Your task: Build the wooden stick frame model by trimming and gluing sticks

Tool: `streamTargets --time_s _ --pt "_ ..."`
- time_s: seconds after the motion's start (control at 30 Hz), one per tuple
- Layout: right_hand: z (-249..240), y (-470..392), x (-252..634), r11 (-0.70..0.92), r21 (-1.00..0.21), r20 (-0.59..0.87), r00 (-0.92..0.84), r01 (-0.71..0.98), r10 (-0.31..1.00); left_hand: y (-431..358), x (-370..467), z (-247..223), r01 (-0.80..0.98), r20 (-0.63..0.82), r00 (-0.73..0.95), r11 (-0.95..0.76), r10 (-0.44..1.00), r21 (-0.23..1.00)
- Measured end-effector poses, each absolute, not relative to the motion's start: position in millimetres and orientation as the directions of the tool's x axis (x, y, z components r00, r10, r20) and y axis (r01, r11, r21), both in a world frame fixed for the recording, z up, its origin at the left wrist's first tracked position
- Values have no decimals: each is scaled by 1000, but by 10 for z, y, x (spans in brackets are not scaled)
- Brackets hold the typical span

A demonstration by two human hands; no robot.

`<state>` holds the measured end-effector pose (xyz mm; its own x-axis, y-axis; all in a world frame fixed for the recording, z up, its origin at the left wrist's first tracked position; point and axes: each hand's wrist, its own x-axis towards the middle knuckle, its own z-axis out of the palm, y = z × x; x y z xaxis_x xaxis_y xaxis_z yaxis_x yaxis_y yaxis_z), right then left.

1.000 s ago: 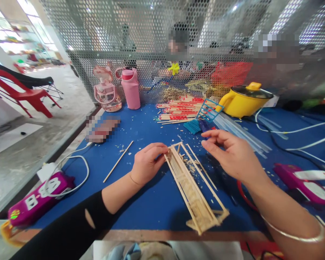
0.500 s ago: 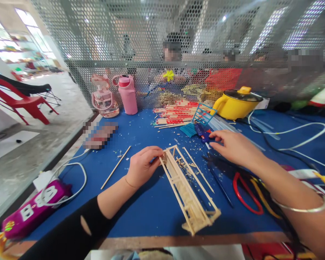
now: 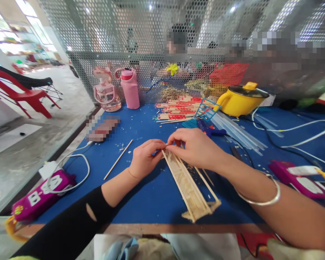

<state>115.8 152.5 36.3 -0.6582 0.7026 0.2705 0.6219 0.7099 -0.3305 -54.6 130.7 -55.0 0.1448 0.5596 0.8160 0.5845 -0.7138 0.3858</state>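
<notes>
A long frame of thin wooden sticks [image 3: 188, 186] lies slantwise on the blue work surface, its near end close to the front edge. My left hand [image 3: 146, 159] pinches its far left corner between thumb and fingers. Meeting it there, my right hand [image 3: 196, 148] has thumb and fingertips closed on the same far end and hides part of it. Behind my right hand, a dark blue glue gun [image 3: 211, 131] rests beside a blue wire stand [image 3: 208, 109]. A single wooden stick [image 3: 118, 159] lies left of my left hand.
Red-marked sticks [image 3: 177, 107] are piled at the back, beside clear glue sticks [image 3: 237, 131]. A yellow pot [image 3: 241, 102], a pink bottle [image 3: 130, 90] and a clear bottle [image 3: 107, 96] stand along the mesh panel [image 3: 146, 57]. A purple power strip [image 3: 44, 195] with white cable lies left.
My right hand has moved left from beside the glue gun to the frame's far end and closed there. The glue gun now lies turned differently. My left hand keeps its hold.
</notes>
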Motion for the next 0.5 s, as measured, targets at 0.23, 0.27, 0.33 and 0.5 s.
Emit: streamTargets --time_s 0.23,0.27,0.33,0.5 --pt "304 1485 1089 673 -255 287 -610 695 738 1302 -540 -559 582 815 118 -705 568 406" --pt "294 1480 1077 668 -249 293 -603 701 742 1300 -540 -561 582 814 117 -704 569 407" --pt "283 1473 1066 664 -255 301 -595 703 745 1297 -540 -562 581 815 117 -704 568 407" --pt "289 1464 1090 666 -296 296 -597 685 746 1299 -537 -557 583 815 114 -702 569 409"
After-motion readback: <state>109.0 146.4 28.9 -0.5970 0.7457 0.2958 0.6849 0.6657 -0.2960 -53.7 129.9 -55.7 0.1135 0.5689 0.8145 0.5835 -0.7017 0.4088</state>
